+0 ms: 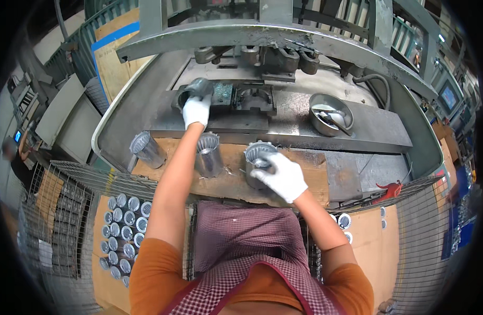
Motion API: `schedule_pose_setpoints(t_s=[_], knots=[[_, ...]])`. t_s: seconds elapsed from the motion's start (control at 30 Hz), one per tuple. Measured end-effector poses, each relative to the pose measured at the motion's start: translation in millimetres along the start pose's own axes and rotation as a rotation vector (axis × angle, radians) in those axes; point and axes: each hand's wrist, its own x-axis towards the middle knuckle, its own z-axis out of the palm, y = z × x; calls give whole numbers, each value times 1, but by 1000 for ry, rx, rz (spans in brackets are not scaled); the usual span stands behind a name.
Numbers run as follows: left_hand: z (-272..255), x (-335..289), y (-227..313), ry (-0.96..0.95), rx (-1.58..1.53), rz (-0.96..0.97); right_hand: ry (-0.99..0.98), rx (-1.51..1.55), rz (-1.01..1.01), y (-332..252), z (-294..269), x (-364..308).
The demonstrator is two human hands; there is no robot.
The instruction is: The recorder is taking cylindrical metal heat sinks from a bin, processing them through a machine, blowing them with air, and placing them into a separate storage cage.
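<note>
My left hand (196, 111), in a white glove, reaches forward to the machine bed and grips a grey metal cylinder (200, 87) at the left end of the metal fixture (252, 98). Its fingers are partly hidden by the part. My right hand (283, 177), also gloved, has its fingers over the rim of an upright finned metal cylinder (254, 149), thumb against the near side. Between my arms stands a second finned cylinder (209, 157) on the wooden board (231, 186). A third finned cylinder (147, 149) tilts at the board's left end.
A steel bowl (325, 128) with tools stands right of the fixture. Overhead runs a heavy machine crossbeam (252, 39). Several round metal parts (127, 218) lie on cardboard inside a wire basket at left; more parts (345, 220) lie at right, near a red-handled tool (389, 191).
</note>
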Motion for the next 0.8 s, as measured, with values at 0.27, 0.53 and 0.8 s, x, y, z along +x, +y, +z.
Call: schedule_pose_setpoints(t_s=[0.27, 0.53, 0.8], knots=[[-37, -16, 79, 78, 370, 680, 17, -62, 190, 40, -11, 85], [8, -11, 116, -153, 314, 734, -106, -285, 308, 47, 8, 155], [-56, -12, 83, -128, 138, 416, -36, -242, 313, 61, 22, 177]])
